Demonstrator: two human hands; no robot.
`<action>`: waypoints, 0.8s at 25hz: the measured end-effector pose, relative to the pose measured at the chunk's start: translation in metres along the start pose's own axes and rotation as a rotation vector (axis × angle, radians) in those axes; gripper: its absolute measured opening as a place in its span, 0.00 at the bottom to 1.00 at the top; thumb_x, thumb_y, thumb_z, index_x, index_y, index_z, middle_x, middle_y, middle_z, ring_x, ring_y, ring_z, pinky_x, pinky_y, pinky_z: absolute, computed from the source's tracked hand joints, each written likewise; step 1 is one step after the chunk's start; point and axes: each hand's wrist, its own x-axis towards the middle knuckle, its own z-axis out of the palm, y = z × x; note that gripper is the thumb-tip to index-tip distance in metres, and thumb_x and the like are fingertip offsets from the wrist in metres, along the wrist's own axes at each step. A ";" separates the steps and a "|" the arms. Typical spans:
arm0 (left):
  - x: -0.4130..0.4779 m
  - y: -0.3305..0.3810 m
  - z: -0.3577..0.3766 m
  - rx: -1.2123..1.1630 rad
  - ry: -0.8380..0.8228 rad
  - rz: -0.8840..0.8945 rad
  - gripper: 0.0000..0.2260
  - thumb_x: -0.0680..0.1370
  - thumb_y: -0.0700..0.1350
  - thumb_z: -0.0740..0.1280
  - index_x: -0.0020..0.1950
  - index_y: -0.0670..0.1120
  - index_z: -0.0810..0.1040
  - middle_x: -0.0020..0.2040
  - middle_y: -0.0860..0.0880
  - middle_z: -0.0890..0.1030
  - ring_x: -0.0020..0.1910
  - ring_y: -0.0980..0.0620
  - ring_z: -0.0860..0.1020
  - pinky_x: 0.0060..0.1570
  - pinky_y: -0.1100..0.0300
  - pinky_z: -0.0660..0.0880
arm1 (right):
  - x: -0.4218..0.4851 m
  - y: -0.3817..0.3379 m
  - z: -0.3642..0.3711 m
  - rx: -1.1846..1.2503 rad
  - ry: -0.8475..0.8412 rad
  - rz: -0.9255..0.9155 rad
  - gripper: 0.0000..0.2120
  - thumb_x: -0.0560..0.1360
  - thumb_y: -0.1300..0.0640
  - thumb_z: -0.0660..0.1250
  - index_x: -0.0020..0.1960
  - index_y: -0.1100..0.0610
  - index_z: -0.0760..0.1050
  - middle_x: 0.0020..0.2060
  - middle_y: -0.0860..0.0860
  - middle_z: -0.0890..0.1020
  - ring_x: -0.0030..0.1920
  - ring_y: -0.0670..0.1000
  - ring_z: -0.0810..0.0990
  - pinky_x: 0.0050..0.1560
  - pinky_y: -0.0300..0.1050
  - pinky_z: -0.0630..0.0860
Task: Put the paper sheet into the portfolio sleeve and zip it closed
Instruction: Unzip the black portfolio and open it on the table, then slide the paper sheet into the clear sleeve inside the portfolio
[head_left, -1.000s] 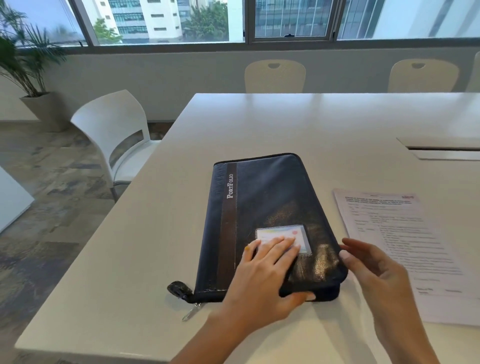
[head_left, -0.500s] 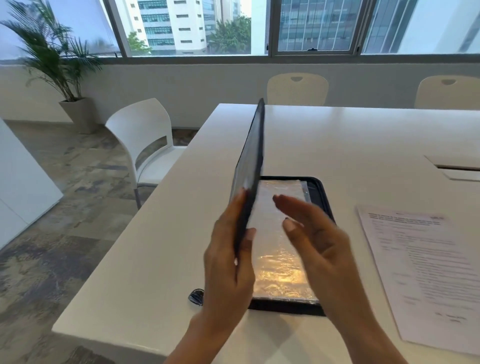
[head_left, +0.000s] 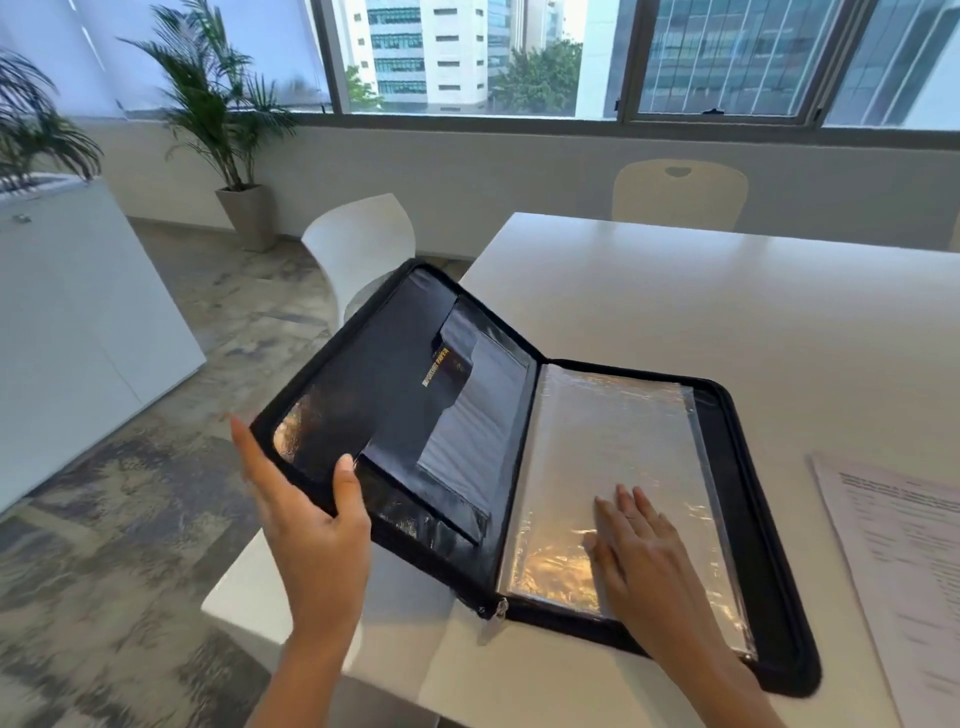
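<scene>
The dark blue portfolio (head_left: 384, 395) lies spread open at the near left corner of the white table (head_left: 727, 301). Its left cover hangs tilted past the table edge, gripped at the near edge by my left hand (head_left: 317, 525). Inside that cover are dark pockets. The right half lies flat and carries a stack of clear plastic sleeves (head_left: 613, 447). My right hand (head_left: 639, 551) rests flat, fingers spread, on the near part of the top sleeve. The printed paper sheet (head_left: 904, 561) lies on the table to the right of the portfolio, partly cut off by the frame. A zipper pull (head_left: 500, 608) hangs at the near spine.
A white chair (head_left: 358, 244) stands at the table's left side behind the open cover. A beige chair (head_left: 680, 192) sits at the far edge. A white cabinet (head_left: 78, 322) and potted palms (head_left: 228, 130) stand on the left by the windows.
The closed portfolio has been opened: my left hand swung the cover up and over to the left. My right hand moved from beside the case onto the sleeves.
</scene>
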 end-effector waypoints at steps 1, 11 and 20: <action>0.001 -0.011 -0.002 0.101 -0.003 0.014 0.33 0.80 0.44 0.65 0.79 0.55 0.51 0.79 0.52 0.50 0.76 0.46 0.57 0.72 0.47 0.62 | -0.001 0.001 0.002 -0.016 -0.005 0.001 0.27 0.80 0.42 0.48 0.76 0.52 0.57 0.77 0.52 0.57 0.77 0.51 0.50 0.76 0.51 0.52; 0.009 -0.064 -0.021 0.916 -0.363 0.097 0.22 0.83 0.47 0.54 0.75 0.39 0.64 0.77 0.38 0.59 0.78 0.41 0.54 0.72 0.37 0.52 | -0.005 -0.007 -0.003 -0.003 0.002 -0.003 0.29 0.78 0.43 0.49 0.75 0.55 0.62 0.75 0.54 0.61 0.76 0.52 0.54 0.76 0.53 0.54; 0.013 -0.070 -0.026 0.990 -0.562 -0.010 0.25 0.83 0.52 0.47 0.78 0.41 0.54 0.80 0.43 0.54 0.79 0.48 0.50 0.74 0.42 0.51 | -0.007 -0.007 -0.008 0.024 -0.007 -0.010 0.26 0.80 0.46 0.54 0.75 0.53 0.60 0.76 0.52 0.58 0.77 0.50 0.51 0.76 0.49 0.49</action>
